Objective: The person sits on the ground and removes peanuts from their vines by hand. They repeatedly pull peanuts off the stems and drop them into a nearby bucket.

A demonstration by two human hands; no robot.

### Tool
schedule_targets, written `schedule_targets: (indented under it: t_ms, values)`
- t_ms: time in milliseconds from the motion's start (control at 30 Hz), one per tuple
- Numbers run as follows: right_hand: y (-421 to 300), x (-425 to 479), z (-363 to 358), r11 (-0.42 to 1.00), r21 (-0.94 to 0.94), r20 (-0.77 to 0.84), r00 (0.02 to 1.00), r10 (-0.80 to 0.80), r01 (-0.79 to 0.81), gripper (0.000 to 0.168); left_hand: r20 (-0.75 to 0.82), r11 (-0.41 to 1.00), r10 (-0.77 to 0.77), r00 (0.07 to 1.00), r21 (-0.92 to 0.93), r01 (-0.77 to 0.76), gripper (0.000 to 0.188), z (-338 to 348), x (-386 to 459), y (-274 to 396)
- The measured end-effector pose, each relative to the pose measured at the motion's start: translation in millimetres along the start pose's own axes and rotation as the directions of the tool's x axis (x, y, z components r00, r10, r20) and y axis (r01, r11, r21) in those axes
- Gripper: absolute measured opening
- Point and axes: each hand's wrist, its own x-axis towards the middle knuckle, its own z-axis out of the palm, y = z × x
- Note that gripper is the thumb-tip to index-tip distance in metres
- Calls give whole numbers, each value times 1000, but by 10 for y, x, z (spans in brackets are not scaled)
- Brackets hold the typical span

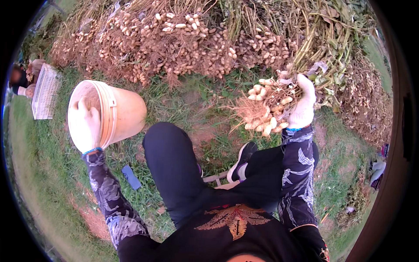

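My left hand [86, 122], in a white knit glove, is at the mouth of a pale plastic bucket [127, 109]. Its fingers are spread against the inside of the bucket, and nothing shows between them. The bucket stands on the grass left of my knee, its bottom hidden from view. My right hand [302, 104], gloved the same way, is closed around a bunch of peanut plants [307, 62] just above the roots. Pods and thin roots [265, 111] hang out to the left of that fist, while the leafy stems run up and away.
A long heap of pulled peanut plants [183, 42] lies ahead, pods facing me. More plants [363, 98] lie to the right. At far left, another person's hand [30, 91] is beside a white plastic crate [45, 91]. A flat blue object [131, 177] lies on the grass [170, 209].
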Motion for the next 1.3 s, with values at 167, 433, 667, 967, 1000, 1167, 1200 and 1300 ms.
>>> schedule_targets:
  t_ms: [167,433,667,967,1000,1167,1200,1300]
  values:
    - [-77,11,-138,996,6,23,995,-94,94,43,115,725,10,993,-685,72,31,-474,284,905]
    - [-30,-146,302,997,-41,238,970,-50,61,71,79,181,669,739,-982,-59,40,-716,189,2786]
    - [22,-89,120,1000,14,208,978,-2,-1,71,186,13,677,712,-970,242,67,-713,-96,3129]
    - [8,-119,281,999,23,131,991,-25,22,69,234,95,632,739,-970,225,37,-627,-156,3290]
    - [1,-74,232,998,-43,148,989,-29,36,67,197,53,633,749,-976,211,31,-584,-130,3305]
    - [64,-69,223,999,28,158,987,15,-20,61,325,-170,618,716,-833,526,26,-355,-198,3436]
    - [73,-64,203,999,38,163,986,22,-28,60,348,-213,606,716,-795,567,29,-326,-211,3477]
    - [94,-89,262,998,54,47,998,40,-42,53,435,-244,561,705,-727,642,32,-270,-275,3544]
